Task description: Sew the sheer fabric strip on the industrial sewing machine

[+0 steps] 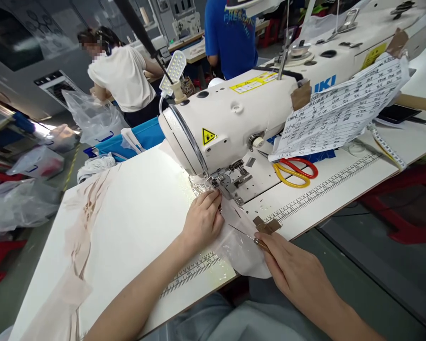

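Note:
A white sewing machine (230,118) stands on the white table (138,213). Pale sheer fabric (243,251) runs from its needle area toward the table's front edge and hangs slightly over it. My left hand (203,219) lies beside the presser foot, its fingers bent and pressed on the fabric. My right hand (291,260) is closed round the wooden handle of a thin awl (244,234), whose metal tip points left over the fabric. Whether the tip touches the cloth is too fine to tell.
Yellow-and-red scissors (295,172) lie right of the needle area, below handwritten sheets (344,113). A tape measure (386,147) is farther right. Pale fabric strips (83,237) lie at left. Two people (122,78) work beyond the machine. Red stools flank the table.

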{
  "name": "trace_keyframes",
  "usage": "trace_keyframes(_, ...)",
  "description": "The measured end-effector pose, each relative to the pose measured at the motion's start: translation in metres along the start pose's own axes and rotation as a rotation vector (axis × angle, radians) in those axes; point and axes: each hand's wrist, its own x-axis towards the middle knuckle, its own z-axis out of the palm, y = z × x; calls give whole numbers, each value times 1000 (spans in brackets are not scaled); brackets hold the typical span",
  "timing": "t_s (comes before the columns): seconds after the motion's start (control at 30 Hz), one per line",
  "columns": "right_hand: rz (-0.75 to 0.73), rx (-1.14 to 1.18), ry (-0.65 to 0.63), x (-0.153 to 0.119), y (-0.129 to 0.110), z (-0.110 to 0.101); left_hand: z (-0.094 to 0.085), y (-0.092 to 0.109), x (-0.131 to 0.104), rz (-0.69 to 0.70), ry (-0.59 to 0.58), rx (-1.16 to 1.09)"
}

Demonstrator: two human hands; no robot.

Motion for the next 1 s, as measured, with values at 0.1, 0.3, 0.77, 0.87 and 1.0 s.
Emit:
trace_keyframes(0.1, 23, 4, -46, 0, 0, 0, 0, 0, 0, -14, -4, -8)
trace_keyframes(0.3, 39, -11, -95, 7, 0, -1, 5, 2, 0, -29, 6, 4)
trace_keyframes(0.77, 38, -66, -126, 21, 0, 1, -1, 12, -1, -41, -60, 104)
trace_keyframes(0.87, 32, -71, -123, 22, 0, 1, -2, 16, -2, -35, -64, 110)
trace_keyframes(1.0, 29, -66, -134, 23, -1, 3, -3, 21, -3, -26, -65, 107)
